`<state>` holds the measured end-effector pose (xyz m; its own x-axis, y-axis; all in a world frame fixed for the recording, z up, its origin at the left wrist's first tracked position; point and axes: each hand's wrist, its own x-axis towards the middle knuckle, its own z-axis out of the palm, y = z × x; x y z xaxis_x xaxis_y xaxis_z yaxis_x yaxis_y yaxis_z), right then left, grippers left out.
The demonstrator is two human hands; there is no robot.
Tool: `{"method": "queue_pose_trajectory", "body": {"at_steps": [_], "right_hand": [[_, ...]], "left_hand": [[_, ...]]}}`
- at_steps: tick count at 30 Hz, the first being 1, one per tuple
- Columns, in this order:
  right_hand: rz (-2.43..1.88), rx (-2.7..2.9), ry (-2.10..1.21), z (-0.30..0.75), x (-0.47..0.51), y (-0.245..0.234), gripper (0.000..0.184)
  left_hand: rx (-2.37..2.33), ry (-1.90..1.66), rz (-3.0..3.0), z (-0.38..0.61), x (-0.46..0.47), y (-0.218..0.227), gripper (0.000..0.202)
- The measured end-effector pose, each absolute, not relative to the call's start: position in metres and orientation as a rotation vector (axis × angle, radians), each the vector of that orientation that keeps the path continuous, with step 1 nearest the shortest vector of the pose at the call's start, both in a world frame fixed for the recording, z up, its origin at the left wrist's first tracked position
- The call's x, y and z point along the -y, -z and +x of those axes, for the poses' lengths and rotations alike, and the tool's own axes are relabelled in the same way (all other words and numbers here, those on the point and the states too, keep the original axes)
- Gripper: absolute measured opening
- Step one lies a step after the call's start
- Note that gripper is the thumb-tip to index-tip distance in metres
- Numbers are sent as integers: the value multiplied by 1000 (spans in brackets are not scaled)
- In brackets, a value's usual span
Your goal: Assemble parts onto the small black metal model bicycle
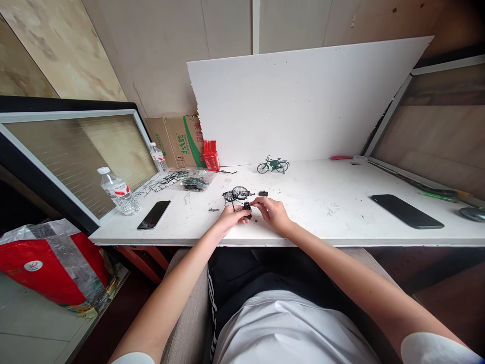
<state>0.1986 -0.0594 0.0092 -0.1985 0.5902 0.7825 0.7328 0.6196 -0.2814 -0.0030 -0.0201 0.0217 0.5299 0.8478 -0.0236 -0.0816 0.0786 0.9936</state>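
My left hand [232, 217] and my right hand [272, 212] meet near the front edge of the white table [322, 212]. Both are pinched on a small black model bicycle assembly [239, 199], whose two spoked wheels stick up just behind my fingers. A tiny black part [262, 193] lies right behind my right hand, and another small piece [213, 209] lies left of my left hand. A finished green model bicycle [273, 165] stands upright further back by the white board.
Plastic part frames and a bag of parts [195, 180] lie at back left, beside a red box [211, 154], a carton and two water bottles [118, 191]. A black phone [153, 214] lies left, a larger one [406, 211] right. Tools sit at far right.
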Motion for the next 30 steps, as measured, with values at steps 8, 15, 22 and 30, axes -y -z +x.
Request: {"method": "queue_pose_trajectory", "body": {"at_steps": [8, 15, 22, 30], "right_hand": [[-980, 1883, 284, 199, 57, -9, 19], [-992, 1883, 291, 198, 58, -10, 20], [-1005, 1883, 304, 199, 58, -9, 21], [-1000, 1888, 320, 198, 58, -9, 19]], "left_hand": [[-768, -812, 1339, -2, 20, -20, 29], [-770, -805, 1353, -2, 21, -22, 28], [-783, -802, 1369, -2, 22, -23, 24], [-798, -806, 1389, -1, 24, -25, 22]]}}
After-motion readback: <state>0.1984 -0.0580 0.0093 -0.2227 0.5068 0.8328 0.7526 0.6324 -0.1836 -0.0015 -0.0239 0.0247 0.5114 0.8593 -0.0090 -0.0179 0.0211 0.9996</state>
